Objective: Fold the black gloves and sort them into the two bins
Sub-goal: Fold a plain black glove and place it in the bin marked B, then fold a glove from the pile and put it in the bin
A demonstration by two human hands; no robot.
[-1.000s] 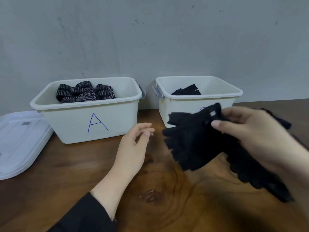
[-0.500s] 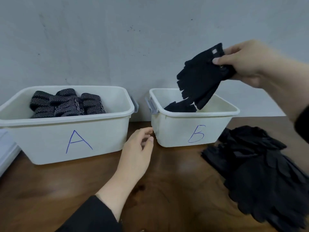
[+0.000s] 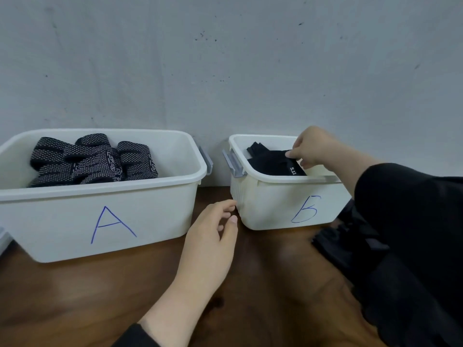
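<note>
Folded black glove (image 3: 273, 162) lying inside bin B (image 3: 288, 206), at 2 o'clock from the middle of the tabletop (image 3: 263, 284), pinched at its upper right corner by the right hand (image 3: 313, 147), thumb and fingers curled over the cloth. Soft, light, limp fabric by the look of it: likely to spring open out of its fold if dropped loosely, so best taken by the folded edge or cuff near the small white label and laid flat before letting go. No risk of breakage; little slip on knit cloth. Left hand (image 3: 210, 236) resting on the tabletop at 12 o'clock, fingers loosely curled and holding nothing, fingertips just beside the bin's near left corner. Bin A (image 3: 140, 216) at 10 o'clock, holding dotted folded gloves (image 3: 92, 161). Pile of unfolded black gloves (image 3: 350, 244) at 4 o'clock, partly hidden behind the right sleeve (image 3: 411, 234).
</note>
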